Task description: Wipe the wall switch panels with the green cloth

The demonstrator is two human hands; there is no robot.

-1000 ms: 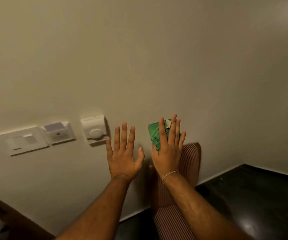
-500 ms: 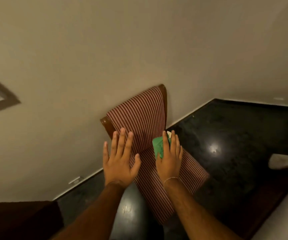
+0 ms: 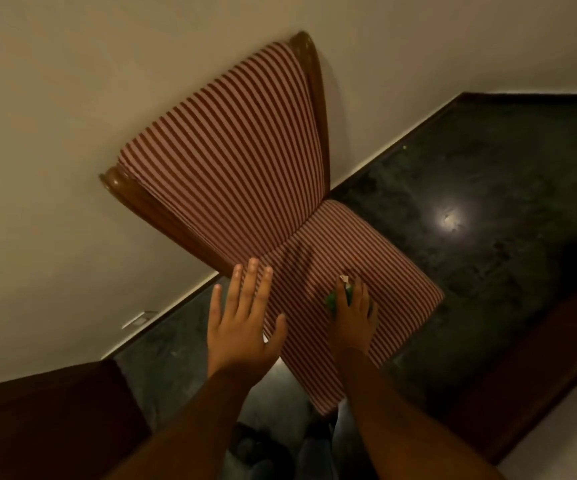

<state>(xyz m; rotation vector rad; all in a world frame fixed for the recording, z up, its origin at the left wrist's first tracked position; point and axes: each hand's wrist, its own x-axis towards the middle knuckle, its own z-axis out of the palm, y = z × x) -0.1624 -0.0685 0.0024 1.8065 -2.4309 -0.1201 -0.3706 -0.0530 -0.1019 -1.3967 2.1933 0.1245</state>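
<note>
two bare forearms reaching forward from the bottom edge. left hand (image 3: 242,327) flat with fingers spread, grip apart and holding nothing, hovering over the near left corner of the seat. right hand (image 3: 353,315) pressed down on the seat, grip clamped on the green cloth (image 3: 333,299) (only a small green bunch and a pale tag peeking out past the fingertips). beneath both, striped chair (image 3: 245,174) with dark wooden frame, backrest against the beige wall (image 3: 72,98). beyond and to the right, glossy dark floor (image 3: 488,202) with a bright light reflection.
</note>
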